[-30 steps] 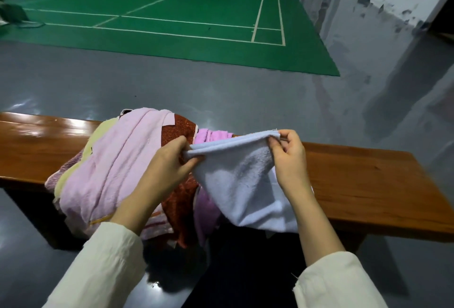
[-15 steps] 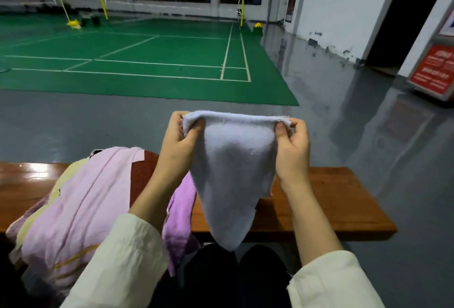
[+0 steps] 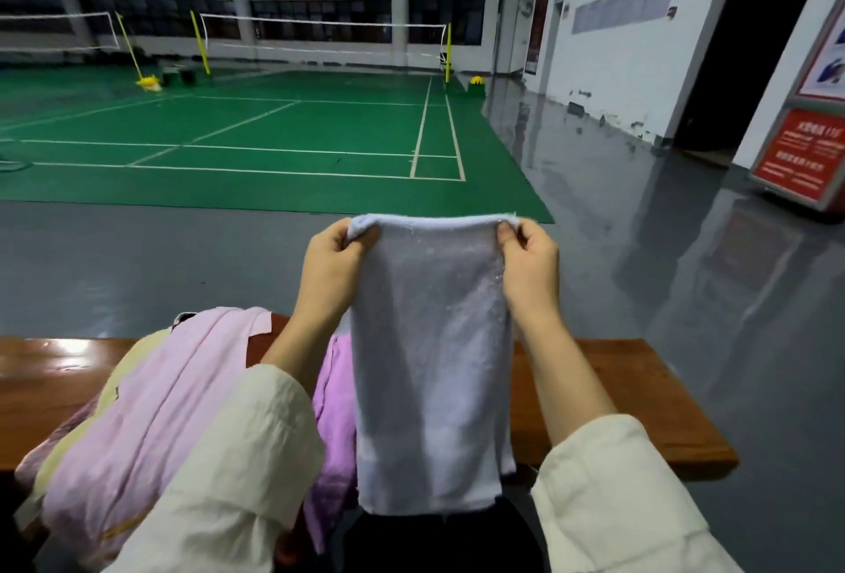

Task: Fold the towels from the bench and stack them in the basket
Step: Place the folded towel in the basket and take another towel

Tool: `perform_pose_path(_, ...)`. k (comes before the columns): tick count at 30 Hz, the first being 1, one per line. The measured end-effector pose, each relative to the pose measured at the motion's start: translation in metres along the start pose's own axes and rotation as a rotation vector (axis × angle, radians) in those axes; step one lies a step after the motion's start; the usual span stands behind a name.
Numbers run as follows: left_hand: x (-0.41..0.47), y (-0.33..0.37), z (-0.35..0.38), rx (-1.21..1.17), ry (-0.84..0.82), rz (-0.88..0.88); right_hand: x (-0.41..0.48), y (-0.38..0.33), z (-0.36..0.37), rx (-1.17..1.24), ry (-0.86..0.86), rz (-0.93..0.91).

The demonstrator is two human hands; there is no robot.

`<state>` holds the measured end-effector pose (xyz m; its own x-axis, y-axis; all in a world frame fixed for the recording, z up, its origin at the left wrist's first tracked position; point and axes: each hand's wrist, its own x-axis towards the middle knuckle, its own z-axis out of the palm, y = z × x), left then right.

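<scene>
Fluffy pale-blue towel (image 3: 432, 357) hangs rectangular, pinched by left hand (image 3: 334, 259) and right hand (image 3: 530, 264)

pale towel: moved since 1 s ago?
Yes, upward. The left hand and right hand have lifted the pale towel: its top edge was level with the bench, now it is well above the bench's far edge.

Both forearms rise side by side, the left hand (image 3: 336, 259) and right hand (image 3: 530, 261) held level, each pinching a top corner of the pale towel (image 3: 432, 344).
</scene>
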<state>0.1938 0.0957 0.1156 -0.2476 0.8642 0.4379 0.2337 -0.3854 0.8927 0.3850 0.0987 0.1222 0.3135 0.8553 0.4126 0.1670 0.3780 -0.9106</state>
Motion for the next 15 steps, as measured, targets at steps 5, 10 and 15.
perform_pose_path(5,0.029,0.039,0.006,-0.110,0.117,0.107,0.021,-0.045,0.008,0.074,0.098,-0.122)
perform_pose_path(10,0.015,0.041,0.000,-0.074,0.042,0.174,0.009,-0.035,0.000,0.062,0.115,-0.077)
perform_pose_path(15,-0.043,-0.021,-0.015,0.072,-0.112,0.165,-0.038,0.036,-0.005,-0.012,0.080,0.047)
